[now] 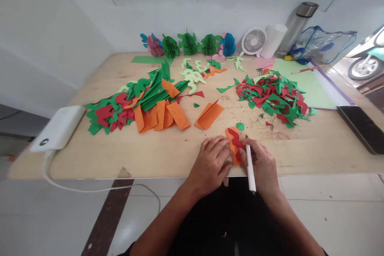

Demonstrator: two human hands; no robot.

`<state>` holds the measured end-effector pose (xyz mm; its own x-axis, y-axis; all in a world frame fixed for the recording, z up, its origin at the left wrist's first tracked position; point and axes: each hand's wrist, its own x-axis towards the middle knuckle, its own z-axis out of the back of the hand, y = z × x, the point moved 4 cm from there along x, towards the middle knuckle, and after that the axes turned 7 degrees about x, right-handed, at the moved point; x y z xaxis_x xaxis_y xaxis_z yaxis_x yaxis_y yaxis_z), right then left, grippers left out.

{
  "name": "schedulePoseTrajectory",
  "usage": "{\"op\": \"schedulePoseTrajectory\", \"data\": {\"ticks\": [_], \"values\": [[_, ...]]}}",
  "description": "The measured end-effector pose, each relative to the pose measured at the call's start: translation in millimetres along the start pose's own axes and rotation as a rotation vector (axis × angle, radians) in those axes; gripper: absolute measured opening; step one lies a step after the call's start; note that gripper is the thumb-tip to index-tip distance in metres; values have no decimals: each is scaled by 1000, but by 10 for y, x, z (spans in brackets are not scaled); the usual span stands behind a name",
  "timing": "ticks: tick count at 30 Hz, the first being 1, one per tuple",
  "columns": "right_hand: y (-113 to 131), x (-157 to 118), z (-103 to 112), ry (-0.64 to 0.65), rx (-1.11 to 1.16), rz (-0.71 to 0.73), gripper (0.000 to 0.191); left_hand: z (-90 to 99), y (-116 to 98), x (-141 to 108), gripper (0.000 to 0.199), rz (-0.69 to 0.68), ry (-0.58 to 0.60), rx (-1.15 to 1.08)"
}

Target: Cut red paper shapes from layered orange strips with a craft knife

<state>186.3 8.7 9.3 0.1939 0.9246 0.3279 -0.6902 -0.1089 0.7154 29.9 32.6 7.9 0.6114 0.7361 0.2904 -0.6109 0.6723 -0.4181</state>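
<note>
Currently two hands (pixel 211 160) at one orange strip (pixel 234 153), one white pen (pixel 250 170).

Between your left hand (pixel 211 160) and your right hand (pixel 264 164), a paper strip (pixel 237 161) lies on the table (pixel 162 154) with a cut-out (pixel 237 141) on top, and the pen (pixel 251 170) is in your right hand. Ahead and left of your left hand lie the folded papers (pixel 178 116), with a corded box (pixel 60 130) farther left. Ahead of your right hand sits the scrap pile (pixel 276 98), a phone (pixel 364 128) to its right; well beyond both hands, paper figures (pixel 190 44) stand before the wall (pixel 150 16), left of a fan (pixel 254 42).
</note>
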Motion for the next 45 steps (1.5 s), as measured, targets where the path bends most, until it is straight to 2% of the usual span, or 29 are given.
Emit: {"op": "schedulePoseTrajectory", "data": {"ticks": [10,17,24,45], "values": [[-23,-143,85,-41,-48,141,20,-2,10,-3,24,-5,-5,18],[17,-113,54,-41,-49,191,22,-6,6,-4,25,-8,-21,18],[55,-26,-51,42,-124,276,28,0,6,1,29,-2,13,-16],[83,-71,-74,79,-179,289,27,31,-4,13,29,6,6,-29]]}}
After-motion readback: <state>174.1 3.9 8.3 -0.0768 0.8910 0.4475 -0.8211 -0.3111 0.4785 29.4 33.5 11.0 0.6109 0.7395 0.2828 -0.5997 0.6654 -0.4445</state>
